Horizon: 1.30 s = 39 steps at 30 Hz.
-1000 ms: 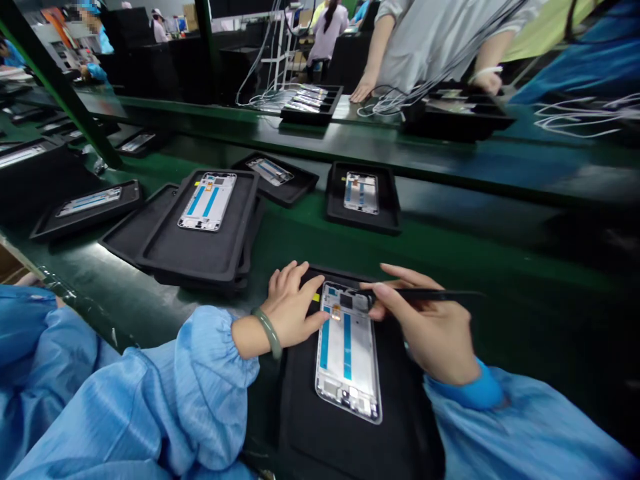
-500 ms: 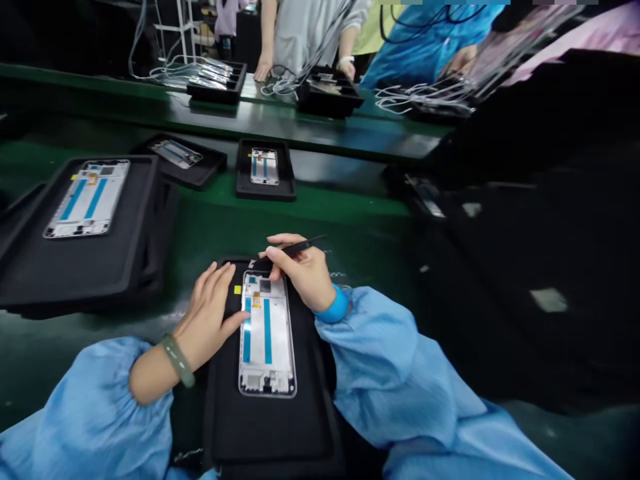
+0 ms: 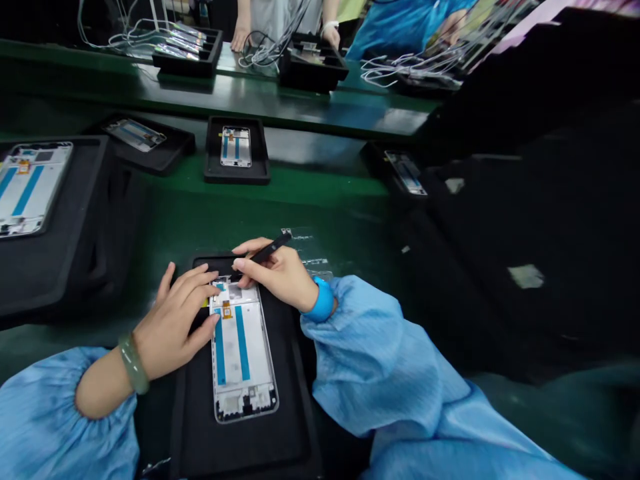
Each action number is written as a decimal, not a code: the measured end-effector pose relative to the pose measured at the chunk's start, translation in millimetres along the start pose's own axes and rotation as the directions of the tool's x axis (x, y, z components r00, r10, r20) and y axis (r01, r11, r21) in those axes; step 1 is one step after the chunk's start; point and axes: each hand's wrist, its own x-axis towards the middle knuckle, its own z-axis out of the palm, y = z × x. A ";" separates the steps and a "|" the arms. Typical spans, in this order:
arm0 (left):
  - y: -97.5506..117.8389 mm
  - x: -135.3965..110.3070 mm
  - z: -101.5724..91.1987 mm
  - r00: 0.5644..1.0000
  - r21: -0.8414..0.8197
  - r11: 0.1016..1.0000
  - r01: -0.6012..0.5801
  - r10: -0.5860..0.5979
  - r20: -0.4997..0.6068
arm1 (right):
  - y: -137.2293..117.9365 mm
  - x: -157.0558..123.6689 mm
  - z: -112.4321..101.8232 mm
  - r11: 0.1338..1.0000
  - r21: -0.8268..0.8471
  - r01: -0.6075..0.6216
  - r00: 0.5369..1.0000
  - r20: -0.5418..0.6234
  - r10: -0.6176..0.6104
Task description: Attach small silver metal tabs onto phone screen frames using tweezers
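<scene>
A silver-edged phone frame (image 3: 243, 353) with blue strips and a small orange-gold part lies face up on a black tray (image 3: 240, 448). My left hand (image 3: 175, 320) rests spread on its upper left corner, with the fingers apart and the thumb across the frame. My right hand (image 3: 280, 275) pinches slim black tweezers (image 3: 273, 248), and its fingertips sit just above the frame's top end. The tweezers' tip is hidden behind my fingers.
More black trays with phone frames (image 3: 235, 148) sit on the green conveyor (image 3: 320, 193). A clear plastic film (image 3: 305, 250) lies beyond my tray. Across the belt, a co-worker's hands (image 3: 240, 40) work near black trays and white cables (image 3: 270, 53). A large blurred dark shape (image 3: 525, 267) fills the right.
My view has swung right and the belt items have slid left. My left fingers have moved further over the frame's upper corner, and the tweezers now point up and right.
</scene>
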 end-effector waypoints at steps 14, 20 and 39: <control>-1.1 -2.3 2.2 0.999 -0.061 0.998 0.030 -0.032 -0.021 | 3.9 -0.4 1.8 0.998 -0.059 0.025 0.996 0.086 -0.020; -0.7 -2.6 2.3 0.999 -0.070 0.997 0.034 -0.036 -0.029 | 6.0 -0.1 2.1 0.996 -0.079 0.029 0.995 0.094 -0.022; 12.3 1.6 -1.7 0.998 0.130 0.991 0.014 -0.006 -0.062 | 3.7 -0.9 2.0 0.941 -0.329 0.085 0.994 0.100 -0.055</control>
